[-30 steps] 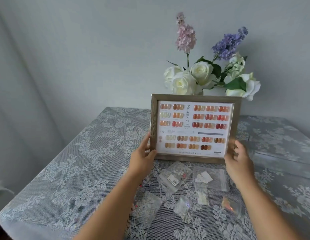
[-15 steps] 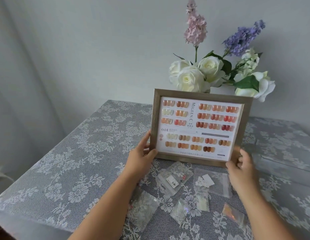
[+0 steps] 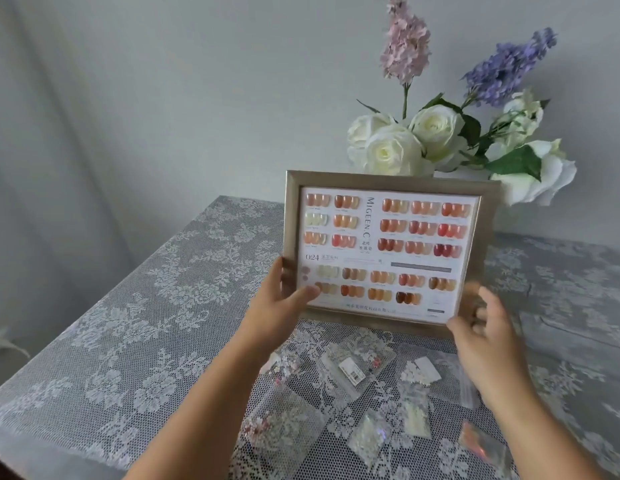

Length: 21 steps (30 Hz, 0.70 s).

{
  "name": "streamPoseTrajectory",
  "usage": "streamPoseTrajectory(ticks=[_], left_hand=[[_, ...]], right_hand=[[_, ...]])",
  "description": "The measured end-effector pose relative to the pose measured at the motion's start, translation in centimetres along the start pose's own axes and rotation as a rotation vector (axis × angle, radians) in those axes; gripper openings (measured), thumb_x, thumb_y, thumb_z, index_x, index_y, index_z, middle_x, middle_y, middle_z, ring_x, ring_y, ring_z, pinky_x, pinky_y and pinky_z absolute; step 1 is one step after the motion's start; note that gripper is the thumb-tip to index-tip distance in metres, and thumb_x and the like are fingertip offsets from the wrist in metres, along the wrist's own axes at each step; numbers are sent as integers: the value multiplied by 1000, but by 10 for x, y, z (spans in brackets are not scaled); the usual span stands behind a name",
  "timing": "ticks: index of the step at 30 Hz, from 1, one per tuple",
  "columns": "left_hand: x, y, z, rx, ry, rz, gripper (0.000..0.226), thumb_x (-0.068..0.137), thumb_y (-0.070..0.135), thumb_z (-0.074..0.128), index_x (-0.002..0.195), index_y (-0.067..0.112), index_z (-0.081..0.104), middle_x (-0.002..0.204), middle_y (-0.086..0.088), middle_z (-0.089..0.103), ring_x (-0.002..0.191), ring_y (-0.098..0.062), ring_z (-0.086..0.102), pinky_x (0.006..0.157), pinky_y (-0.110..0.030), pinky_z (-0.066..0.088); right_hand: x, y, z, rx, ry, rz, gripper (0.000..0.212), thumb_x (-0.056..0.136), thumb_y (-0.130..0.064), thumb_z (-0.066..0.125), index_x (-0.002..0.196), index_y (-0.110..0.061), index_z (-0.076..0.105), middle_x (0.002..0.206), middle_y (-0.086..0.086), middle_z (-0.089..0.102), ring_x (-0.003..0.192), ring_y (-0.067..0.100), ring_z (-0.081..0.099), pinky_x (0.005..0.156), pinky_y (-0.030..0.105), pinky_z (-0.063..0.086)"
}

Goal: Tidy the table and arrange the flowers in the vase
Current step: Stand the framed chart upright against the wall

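A wooden picture frame [image 3: 388, 251] holding a nail colour chart is lifted off the table and tilted, in front of the flowers. My left hand [image 3: 280, 306] grips its lower left corner, thumb on the glass. My right hand [image 3: 485, 327] is blurred at the lower right corner, thumb under the bottom edge and fingers against the right side. Behind the frame stand white roses [image 3: 436, 129], a pink flower spike [image 3: 405, 46] and a purple flower spike [image 3: 509, 67]. The frame hides almost all of the vase.
Several small clear packets of nail decorations [image 3: 350, 368] lie scattered on the lace tablecloth [image 3: 128, 323] below the frame and between my forearms. The table's left edge and front left corner drop away. A raised step under the cloth [image 3: 561, 306] runs along the right. A wall stands close behind.
The frame has come up off the table and tilted, its right side higher. My right hand has slipped from the right edge down to the lower right corner.
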State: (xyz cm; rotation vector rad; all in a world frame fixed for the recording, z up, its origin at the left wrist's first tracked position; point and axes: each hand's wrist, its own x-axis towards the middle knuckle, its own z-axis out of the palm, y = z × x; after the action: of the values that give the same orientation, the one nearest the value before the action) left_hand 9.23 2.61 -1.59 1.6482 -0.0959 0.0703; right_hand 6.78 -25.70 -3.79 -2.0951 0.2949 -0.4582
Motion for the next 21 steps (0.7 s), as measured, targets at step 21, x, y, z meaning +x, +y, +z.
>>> streamPoseTrajectory(ticks=[21], left_hand=[[43,23,-200,43,425,-193,22,91,20,60,110,13,52,97,-4,73,66,-14,71,57,-35,50]], right_hand=[[39,-146,167,-1,-412,-268,39,91,-23,55,129,-18,48,81,-11,62,61,10,61,42,18,45]])
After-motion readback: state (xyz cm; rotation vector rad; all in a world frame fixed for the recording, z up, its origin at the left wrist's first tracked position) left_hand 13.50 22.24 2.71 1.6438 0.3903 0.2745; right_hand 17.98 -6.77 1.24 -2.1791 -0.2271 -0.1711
